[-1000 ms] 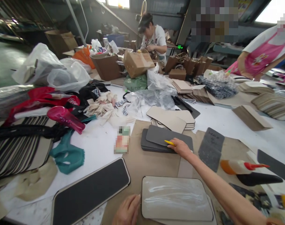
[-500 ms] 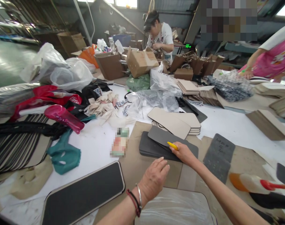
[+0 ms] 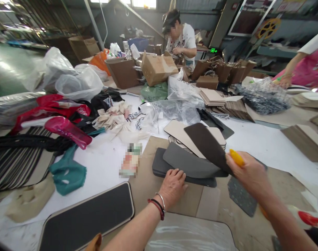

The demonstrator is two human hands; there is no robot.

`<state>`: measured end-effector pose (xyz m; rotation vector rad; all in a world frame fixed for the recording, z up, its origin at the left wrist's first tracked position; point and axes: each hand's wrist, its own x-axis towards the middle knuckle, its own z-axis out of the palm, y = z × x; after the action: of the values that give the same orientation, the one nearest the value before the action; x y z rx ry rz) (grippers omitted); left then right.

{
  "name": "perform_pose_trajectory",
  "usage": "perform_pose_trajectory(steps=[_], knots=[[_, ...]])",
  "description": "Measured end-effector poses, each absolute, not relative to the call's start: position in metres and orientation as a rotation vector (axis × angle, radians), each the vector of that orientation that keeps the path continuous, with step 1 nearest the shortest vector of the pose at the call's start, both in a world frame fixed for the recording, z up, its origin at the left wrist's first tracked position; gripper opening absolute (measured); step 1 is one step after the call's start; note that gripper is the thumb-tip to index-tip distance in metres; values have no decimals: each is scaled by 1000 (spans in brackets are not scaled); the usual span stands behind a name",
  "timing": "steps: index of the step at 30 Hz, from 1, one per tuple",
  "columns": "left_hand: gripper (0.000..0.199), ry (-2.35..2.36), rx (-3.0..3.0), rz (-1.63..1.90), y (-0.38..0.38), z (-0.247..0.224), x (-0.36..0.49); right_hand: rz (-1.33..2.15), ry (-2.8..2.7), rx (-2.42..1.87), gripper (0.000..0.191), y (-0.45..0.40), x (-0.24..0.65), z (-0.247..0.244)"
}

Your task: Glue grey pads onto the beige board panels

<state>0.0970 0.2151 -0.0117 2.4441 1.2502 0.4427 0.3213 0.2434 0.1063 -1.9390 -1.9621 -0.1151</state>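
Observation:
In my right hand point(image 3: 246, 170) is a dark rounded panel point(image 3: 204, 144), tilted up in the air by its near end. A yellow plastic piece point(image 3: 236, 157) sticks up from the same grip; its kind is hard to make out. My left hand point(image 3: 173, 186) lies with its fingers on the near edge of a small stack of dark grey rounded panels point(image 3: 160, 165). On that stack, the top grey panel point(image 3: 190, 160) sits askew and bends up at its right. Just behind lies a stack of beige rounded boards point(image 3: 179, 134), partly covered by the raised panel.
A large black panel with a pale rim point(image 3: 88, 216) lies at the near left. A film-covered board point(image 3: 192, 232) is at the front. Teal cloth point(image 3: 68, 174) and a pink plastic piece point(image 3: 70, 132) lie left. Cardboard boxes point(image 3: 159, 68) stand behind. Two other people work across the table.
My right hand has moved right and nearer, lifting a dark panel off the stack. My left hand has come down onto the stack's near edge.

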Motion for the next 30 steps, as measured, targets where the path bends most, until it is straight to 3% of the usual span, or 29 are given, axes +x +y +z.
perform_pose_trajectory(steps=[4,9,13,19,26,30], knots=[[46,1306,2227,500,210,7,100,-496,-2071,-1669,36,218,322,142],[79,1240,1741,684,178,43,94,-540,-2218,-1459,23,175,291,132],[71,1141,1912,629,165,51,98,-409,-2245,-1466,19,160,275,113],[65,1300,2359,307,188,17,98,-237,-2070,-1594,23,163,267,105],[60,1337,2220,275,189,-1,89,-751,-1557,-1841,27,120,306,175],[66,1272,1809,468,174,32,90,-811,-1828,-1725,20,87,306,192]])
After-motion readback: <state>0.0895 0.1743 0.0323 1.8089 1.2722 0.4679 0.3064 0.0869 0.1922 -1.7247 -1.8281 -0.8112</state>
